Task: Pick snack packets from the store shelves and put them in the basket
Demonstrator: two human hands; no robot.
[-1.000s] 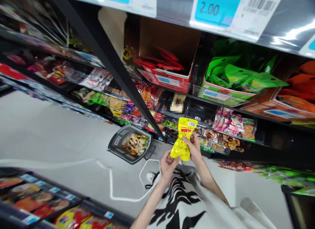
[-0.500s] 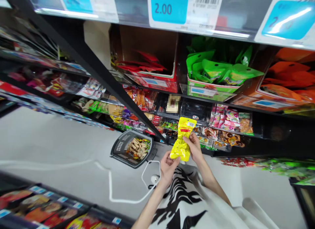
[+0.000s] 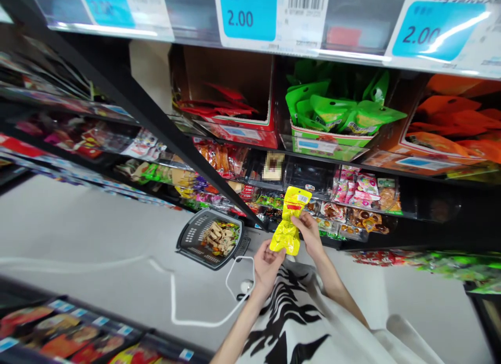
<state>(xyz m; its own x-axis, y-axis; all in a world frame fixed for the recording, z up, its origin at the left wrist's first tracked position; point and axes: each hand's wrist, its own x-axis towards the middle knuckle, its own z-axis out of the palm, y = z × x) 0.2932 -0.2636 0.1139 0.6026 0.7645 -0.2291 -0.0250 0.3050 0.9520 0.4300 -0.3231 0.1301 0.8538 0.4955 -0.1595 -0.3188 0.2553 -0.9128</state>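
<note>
A yellow snack packet (image 3: 289,222) with a red band and a white barcode label is held upright in front of the lower shelves. My right hand (image 3: 310,232) grips its right side near the middle, fingers closed on it. My left hand (image 3: 266,264) pinches the packet's bottom left corner from below. A dark grey shopping basket (image 3: 191,229) with several snack packs in it sits on the grey floor to the left of my hands.
Black shelving rises ahead, with boxes of red packets (image 3: 230,111), green packets (image 3: 332,119) and orange packets (image 3: 450,129) under blue 2.00 price tags (image 3: 248,14). Lower shelves hold mixed snacks. Another shelf (image 3: 58,327) lies at the bottom left. A white cable (image 3: 172,296) crosses the floor.
The view has tilted up a little, so the upper price tags show more. Both hands keep their hold on the yellow packet in almost the same place.
</note>
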